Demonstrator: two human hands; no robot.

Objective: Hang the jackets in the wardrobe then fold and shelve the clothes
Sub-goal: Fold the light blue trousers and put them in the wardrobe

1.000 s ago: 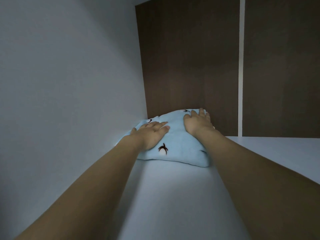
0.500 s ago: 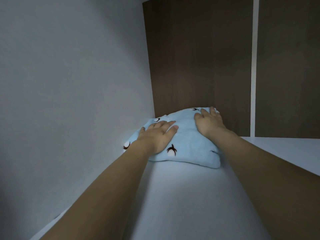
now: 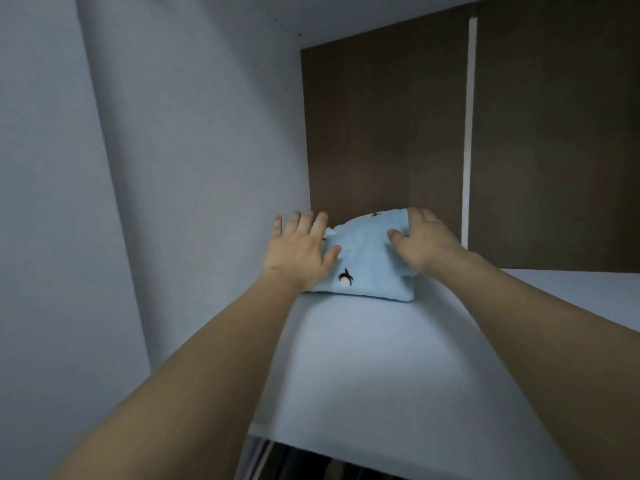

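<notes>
The folded blue garment (image 3: pixel 367 258) sits deep in the shelf (image 3: pixel 381 358) corner. The left hand (image 3: pixel 299 252) has lifted, fingers spread wide, barely touching it; the right hand (image 3: pixel 420 240) now grips its far edge. Probably this piece is shelved.

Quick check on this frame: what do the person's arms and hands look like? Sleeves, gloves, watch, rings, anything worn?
Both forearms are bare right to the bottom frame edge, with no sleeve in view. The left hand and right hand wear no gloves. No watch, bracelet or band shows at either wrist, and no rings on the fingers in view. The light is dim, so small marks could go unseen.
</notes>
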